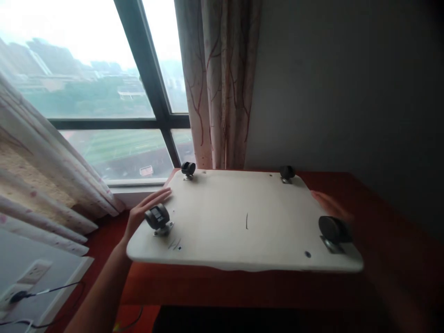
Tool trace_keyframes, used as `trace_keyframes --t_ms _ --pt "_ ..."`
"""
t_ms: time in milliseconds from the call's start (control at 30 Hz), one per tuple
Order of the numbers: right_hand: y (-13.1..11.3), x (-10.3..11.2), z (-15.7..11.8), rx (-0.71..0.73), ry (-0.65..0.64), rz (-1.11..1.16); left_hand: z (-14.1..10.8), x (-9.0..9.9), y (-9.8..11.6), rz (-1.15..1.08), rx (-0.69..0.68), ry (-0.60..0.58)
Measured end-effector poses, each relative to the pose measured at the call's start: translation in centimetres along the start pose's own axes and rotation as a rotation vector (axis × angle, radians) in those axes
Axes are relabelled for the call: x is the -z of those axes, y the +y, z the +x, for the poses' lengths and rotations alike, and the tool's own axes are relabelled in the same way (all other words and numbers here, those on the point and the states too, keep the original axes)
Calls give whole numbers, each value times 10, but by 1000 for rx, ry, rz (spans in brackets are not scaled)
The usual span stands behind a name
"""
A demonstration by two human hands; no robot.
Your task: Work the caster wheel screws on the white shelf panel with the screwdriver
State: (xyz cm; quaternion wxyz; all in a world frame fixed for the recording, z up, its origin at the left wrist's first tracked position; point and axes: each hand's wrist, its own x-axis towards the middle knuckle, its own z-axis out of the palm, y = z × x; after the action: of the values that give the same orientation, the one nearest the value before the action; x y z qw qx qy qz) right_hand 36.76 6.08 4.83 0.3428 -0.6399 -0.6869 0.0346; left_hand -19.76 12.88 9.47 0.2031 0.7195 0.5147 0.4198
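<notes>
A cream board (222,217) with rounded corners lies flat on a reddish-brown table (166,284). Black casters on metal plates stand up from its corners: back left (188,169), back right (287,173), front left (157,217) and front right (333,230). My left hand (147,206) rests along the board's left edge, fingers stretched out and pointing away from me. At the right edge is my right hand (331,206), blurred, its fingers extended along the board and partly hidden behind the front right caster. Pencil marks and small holes show on the board.
A large window (104,122) and patterned curtains (222,83) stand behind and to the left. A grey wall (319,92) rises behind the table. Wall sockets (33,273) with a black plug (21,296) and cable are at the lower left.
</notes>
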Motion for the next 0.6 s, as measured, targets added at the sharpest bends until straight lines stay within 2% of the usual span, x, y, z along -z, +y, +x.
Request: trace_keyframes --t_ms 233,367,600 --pt "10 -17 -6 29 -35 -14 -10 -22 -15 6 -53 94" --pt "12 -24 -5 -42 -33 -18 -12 -32 -22 -10 -30 115" --pt "13 -26 -5 -13 -13 5 -12 -36 -20 -6 16 137"
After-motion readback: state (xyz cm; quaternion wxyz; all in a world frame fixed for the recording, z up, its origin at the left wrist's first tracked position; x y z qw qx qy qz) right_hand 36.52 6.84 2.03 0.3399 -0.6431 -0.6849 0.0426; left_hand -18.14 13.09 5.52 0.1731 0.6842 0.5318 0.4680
